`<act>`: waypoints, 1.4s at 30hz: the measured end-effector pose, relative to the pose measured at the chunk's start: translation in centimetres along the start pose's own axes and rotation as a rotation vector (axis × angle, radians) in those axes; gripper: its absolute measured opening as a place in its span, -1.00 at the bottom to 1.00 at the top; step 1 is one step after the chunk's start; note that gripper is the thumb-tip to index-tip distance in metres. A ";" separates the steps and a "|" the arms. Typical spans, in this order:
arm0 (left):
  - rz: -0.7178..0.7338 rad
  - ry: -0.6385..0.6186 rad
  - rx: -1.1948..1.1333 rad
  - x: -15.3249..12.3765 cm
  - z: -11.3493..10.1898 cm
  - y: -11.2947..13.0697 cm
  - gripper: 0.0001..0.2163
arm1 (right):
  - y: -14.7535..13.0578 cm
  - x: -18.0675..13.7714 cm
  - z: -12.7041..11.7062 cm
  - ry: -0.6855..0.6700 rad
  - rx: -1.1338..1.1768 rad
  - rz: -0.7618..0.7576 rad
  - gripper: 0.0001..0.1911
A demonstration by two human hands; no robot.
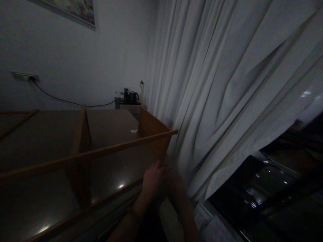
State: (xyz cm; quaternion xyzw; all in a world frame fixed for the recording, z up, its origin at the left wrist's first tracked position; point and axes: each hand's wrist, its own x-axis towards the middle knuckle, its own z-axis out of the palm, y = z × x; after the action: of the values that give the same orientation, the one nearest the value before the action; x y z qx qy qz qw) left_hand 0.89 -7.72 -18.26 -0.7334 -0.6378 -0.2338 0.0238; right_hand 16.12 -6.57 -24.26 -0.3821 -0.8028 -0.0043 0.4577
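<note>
A wooden frame with crossing boards [126,145] lies over a smooth, shiny surface [111,171]. My left hand [153,176] is at the frame's lower right corner, with its fingers bent over or against the end board [157,148]. Close beside it, my right hand [173,178] reaches in from the right, in dim light. The two hands are nearly touching. What the fingers hold, if anything, is hidden by the dark and the blur.
White curtains [202,84] hang along the right, close to the frame's end. A black kettle [133,96] stands on a small cabinet [128,107] at the far wall. A cable [68,101] runs from a wall socket [25,77]. Dark glossy things [262,178] lie at the lower right.
</note>
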 end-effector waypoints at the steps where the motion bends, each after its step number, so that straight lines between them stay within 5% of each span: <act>1: 0.001 -0.002 -0.004 0.0 0.0 0.0 -0.77 | 0.0 0.1 0.0 0.004 0.004 -0.002 -0.76; 7: -0.004 -0.043 0.004 0.0 0.0 -0.1 -0.77 | -0.3 -0.1 0.8 0.049 0.089 0.089 -0.78; 13: 0.010 -0.044 -0.005 -0.2 -0.5 0.0 -0.75 | -1.9 0.5 1.5 0.118 0.283 0.477 -0.67; 18: 0.019 -0.026 -0.013 -0.1 -0.6 0.0 -0.77 | -3.2 1.4 1.1 0.167 0.366 0.605 -0.59; 28: 0.003 -0.021 0.015 -0.1 -0.4 0.2 -0.77 | -2.5 1.6 0.9 0.178 0.351 0.567 -0.56; 36: -0.004 -0.028 -0.008 -0.1 -0.5 0.2 -0.76 | -0.7 0.8 -0.2 0.052 0.212 0.330 -0.67; 42: 0.002 -0.039 -0.011 -0.1 -0.7 0.3 -0.76 | -1.9 1.2 0.5 0.050 0.268 0.563 -0.51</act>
State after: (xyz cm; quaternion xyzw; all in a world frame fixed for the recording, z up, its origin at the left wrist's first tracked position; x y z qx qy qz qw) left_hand 0.90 -8.13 -17.58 -0.7385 -0.6362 -0.2230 0.0078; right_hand 14.26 -7.03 -23.03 -0.5252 -0.6474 0.2192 0.5069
